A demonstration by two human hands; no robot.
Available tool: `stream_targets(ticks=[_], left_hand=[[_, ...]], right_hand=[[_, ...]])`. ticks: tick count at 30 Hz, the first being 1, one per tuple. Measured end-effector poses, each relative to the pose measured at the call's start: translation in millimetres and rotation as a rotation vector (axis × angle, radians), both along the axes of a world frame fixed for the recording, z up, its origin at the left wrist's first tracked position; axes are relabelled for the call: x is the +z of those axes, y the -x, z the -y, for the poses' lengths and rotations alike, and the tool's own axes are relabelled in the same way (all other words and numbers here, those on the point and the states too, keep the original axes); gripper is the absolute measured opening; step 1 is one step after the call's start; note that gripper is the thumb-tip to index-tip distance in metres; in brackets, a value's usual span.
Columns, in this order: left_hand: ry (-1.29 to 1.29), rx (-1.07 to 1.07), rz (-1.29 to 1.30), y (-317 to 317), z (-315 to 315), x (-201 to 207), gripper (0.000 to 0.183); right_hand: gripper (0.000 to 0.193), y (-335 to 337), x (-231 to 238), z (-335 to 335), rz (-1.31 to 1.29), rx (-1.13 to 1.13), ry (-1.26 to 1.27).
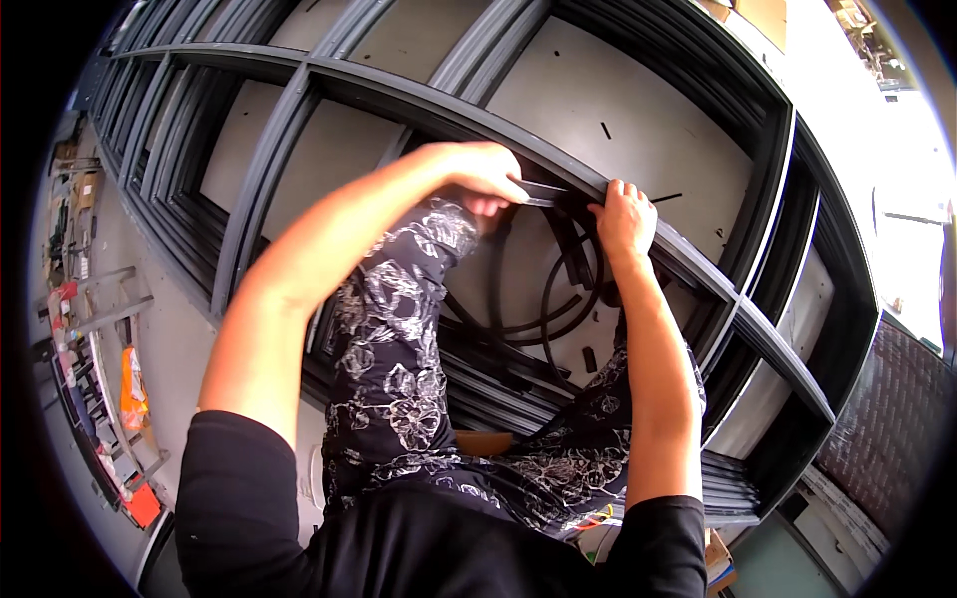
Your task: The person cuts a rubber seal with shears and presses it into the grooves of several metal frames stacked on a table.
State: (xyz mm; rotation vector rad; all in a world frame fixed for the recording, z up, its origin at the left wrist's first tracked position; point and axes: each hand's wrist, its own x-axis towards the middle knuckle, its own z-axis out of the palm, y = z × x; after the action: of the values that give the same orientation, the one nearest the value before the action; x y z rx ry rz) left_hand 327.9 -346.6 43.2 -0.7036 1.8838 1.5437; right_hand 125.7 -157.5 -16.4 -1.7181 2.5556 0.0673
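Observation:
My left hand (483,174) is closed around a slim dark grey tool (543,192) with a pale edge, whose exact kind I cannot make out. The tool points right, along the near side of a grey metal frame's middle rail (439,108). Just right of the tool's tip, my right hand (628,221) grips that rail, its fingers over the top. A long black strip (546,334), seemingly rubber, lies in loose loops below my hands, between my knees. Part of my left hand's fingers is blurred.
Several grey frames lie stacked around me, their bars crossing the floor (608,100). Short black offcuts (605,131) are scattered there. At the left stands a rack (105,399) with an orange bag (133,389). A brown printed panel (887,429) is at the right.

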Motion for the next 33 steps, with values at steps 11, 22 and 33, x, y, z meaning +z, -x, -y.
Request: stream_targets(ticks=[11,22,33], left_hand=[[1.101,-0.49,0.05,-107.4,66.0,128.8,0.028],[1.719,0.024,-0.208,-145.7,94.4,-66.2,0.008],[1.751,0.059,-0.362,-146.6,113.4,-128.3,0.008]], right_hand=[[0.04,7.7,-8.4,2.4,-0.01,-0.087,0.055],[0.054,-6.9,-4.6,-2.4,0.008,-0.082,0.109],[0.055,-40.2,-25.7,41.8,0.057,-0.037,0.326]])
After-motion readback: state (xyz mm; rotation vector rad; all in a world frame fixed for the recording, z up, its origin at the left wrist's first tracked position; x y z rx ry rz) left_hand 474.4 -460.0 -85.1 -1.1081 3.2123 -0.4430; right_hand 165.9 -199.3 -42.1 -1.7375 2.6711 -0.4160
